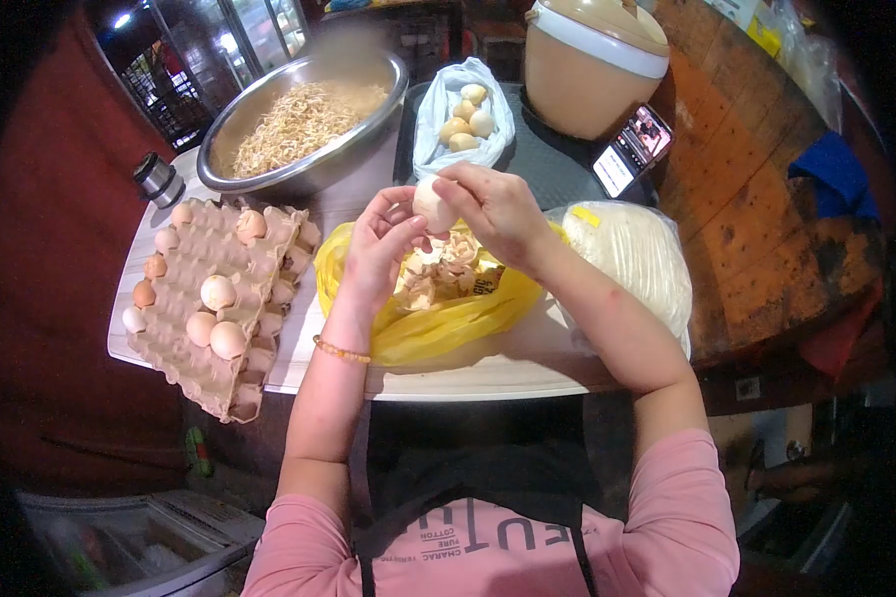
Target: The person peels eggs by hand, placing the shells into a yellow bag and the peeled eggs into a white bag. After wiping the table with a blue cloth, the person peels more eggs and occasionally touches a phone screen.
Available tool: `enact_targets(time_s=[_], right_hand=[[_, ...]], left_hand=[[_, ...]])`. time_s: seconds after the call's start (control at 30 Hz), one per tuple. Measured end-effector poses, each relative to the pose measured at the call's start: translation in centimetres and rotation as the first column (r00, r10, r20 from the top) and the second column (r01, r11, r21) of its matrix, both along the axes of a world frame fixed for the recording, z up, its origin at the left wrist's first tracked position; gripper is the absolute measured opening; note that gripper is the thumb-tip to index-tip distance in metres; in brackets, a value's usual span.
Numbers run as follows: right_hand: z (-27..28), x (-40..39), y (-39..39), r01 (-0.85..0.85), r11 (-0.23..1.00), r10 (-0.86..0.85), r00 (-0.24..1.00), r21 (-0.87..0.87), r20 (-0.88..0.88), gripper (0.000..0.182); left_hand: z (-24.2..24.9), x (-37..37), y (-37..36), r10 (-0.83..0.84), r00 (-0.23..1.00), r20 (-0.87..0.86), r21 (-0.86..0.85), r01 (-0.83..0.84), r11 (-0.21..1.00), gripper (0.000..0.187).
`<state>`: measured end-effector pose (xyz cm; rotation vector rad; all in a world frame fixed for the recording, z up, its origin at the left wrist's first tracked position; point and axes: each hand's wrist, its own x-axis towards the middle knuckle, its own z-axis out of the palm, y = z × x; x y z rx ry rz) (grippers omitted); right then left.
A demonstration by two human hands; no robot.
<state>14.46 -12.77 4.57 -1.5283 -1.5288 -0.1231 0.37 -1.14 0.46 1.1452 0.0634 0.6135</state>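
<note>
Nearest the camera, pink sleeves and a dark apron, forearms reaching out over the near edge of the counter (pixel 528 373). Both hands meet above the yellow bag (pixel 438 318): the left hand (pixel 383 249) cups a pale egg (pixel 431 204) from below, fingers curled against its side, while the right hand (pixel 493 204) closes over the top, thumb and fingertips pinching at the shell. This looks like peeling, mid-egg, since the yellow bag right beneath holds a heap of broken shell pieces (pixel 448 274). By my reading the next move wants a small, careful pick at the shell with the egg held directly over that bag, so the bits drop in.

Room to move? Tight. At the left end an egg tray (pixel 219 308) overhangs the near edge, a few eggs left in its cups. On the right, a clear bag of flat white rounds (pixel 632 259) sits just beside the yellow bag. The hands work in the gap between.

Farther back, a big steel bowl (pixel 299 119) of pale shreds at the far left, a small dark canister (pixel 157 179) beside it. Centre back, a white bag (pixel 465 114) of what look like peeled eggs, well within reach. Far right, a beige lidded pot (pixel 592 60) and a phone (pixel 632 149) leaning near it, screen lit.
</note>
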Motion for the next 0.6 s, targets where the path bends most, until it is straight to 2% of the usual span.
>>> enact_targets(time_s=[0.1, 0.17, 0.3, 0.37, 0.6], right_hand=[[-0.1, -0.1, 0.1, 0.008, 0.998, -0.006, 1.0, -0.055, 0.027, 0.023], [-0.8, -0.2, 0.6, -0.01, 0.996, 0.004, 0.998, 0.087, 0.068, 0.023], [-1.6, 0.0, 0.8, 0.01, 0.992, -0.023, 0.994, 0.124, 0.105, 0.022], [-1.7, 0.1, 0.9, 0.043, 0.989, -0.07, 0.98, 0.141, 0.189, 0.02], [-1.0, -0.1, 0.5, 0.092, 0.983, -0.125, 0.97, 0.16, 0.211, 0.018]], left_hand=[[0.2, 0.1, -0.4, 0.035, 0.999, -0.028, 0.064, -0.033, 0.997, 0.034], [0.3, 0.1, -0.5, 0.086, 0.995, -0.051, 0.098, -0.081, 0.992, 0.034], [0.1, 0.2, -0.5, 0.105, 0.993, -0.048, 0.107, -0.1, 0.989, 0.033], [0.2, 0.2, -0.6, 0.117, 0.991, -0.058, 0.119, -0.11, 0.987, 0.033], [0.1, 0.0, -0.1, 0.07, 0.996, -0.06, 0.08, -0.065, 0.995, 0.032]])
